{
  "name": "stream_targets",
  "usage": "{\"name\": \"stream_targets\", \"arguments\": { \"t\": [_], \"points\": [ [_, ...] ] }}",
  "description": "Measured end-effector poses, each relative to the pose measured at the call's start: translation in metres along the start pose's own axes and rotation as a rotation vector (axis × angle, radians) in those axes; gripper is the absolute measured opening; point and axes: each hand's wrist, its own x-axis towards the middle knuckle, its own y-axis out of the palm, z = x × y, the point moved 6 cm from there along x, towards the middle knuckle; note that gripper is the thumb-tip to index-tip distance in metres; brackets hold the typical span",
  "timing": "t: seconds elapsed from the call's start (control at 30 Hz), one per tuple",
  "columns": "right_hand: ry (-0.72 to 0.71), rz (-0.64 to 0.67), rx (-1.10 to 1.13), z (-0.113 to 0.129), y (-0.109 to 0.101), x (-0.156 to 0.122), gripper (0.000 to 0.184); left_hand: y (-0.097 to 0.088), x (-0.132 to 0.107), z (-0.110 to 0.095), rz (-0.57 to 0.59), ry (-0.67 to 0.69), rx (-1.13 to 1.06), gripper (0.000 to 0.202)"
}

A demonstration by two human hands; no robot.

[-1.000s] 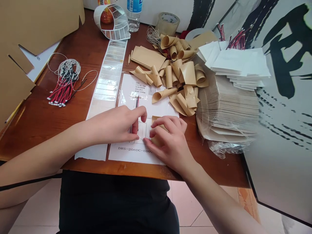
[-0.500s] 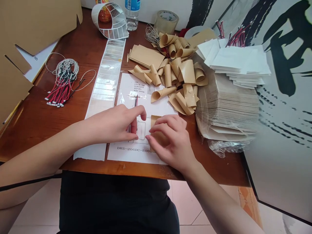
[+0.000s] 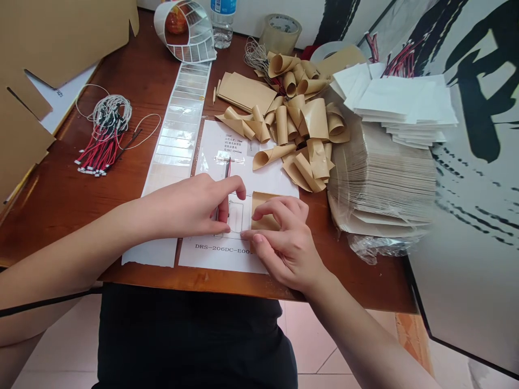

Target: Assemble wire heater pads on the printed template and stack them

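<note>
My left hand point(image 3: 190, 208) lies on a white printed sheet point(image 3: 263, 181), its fingertips pinched around a thin wire lead point(image 3: 227, 170) with red and dark strands. Just right of those fingers is a clear rectangular film point(image 3: 235, 217) on the sheet. My right hand point(image 3: 281, 240) curls over a tan kraft paper piece point(image 3: 263, 213), pressing on it and hiding its lower part. The right forefinger nearly meets the left fingertips. Below both hands, the printed code "DRS-206DC-E00" point(image 3: 222, 249) shows on the sheet, its last characters hidden.
Curled kraft strips point(image 3: 295, 129) lie heaped behind the sheet. To the right stand a bagged kraft stack point(image 3: 381, 183) and white sheets point(image 3: 405, 102). On the left are a red-and-white wire bundle point(image 3: 103, 143), a silver label strip point(image 3: 178, 124), and cardboard point(image 3: 24, 54).
My right hand has shifted slightly on the kraft piece, showing more of its upper edge. The left hand stays nearly still, and the whole view has drifted a little.
</note>
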Motion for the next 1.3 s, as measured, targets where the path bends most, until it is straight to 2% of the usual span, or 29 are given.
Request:
{"name": "stream_targets", "arguments": {
  "t": [0.53,1.3],
  "points": [
    [-0.097,-0.037,-0.069,0.007,-0.001,0.000,0.031,0.001,0.000,-0.003,-0.001,0.023,0.010,0.047],
    [-0.133,0.006,-0.153,0.011,0.004,0.000,0.030,0.001,-0.001,-0.004,-0.035,0.080,0.049,0.044]
  ]
}}
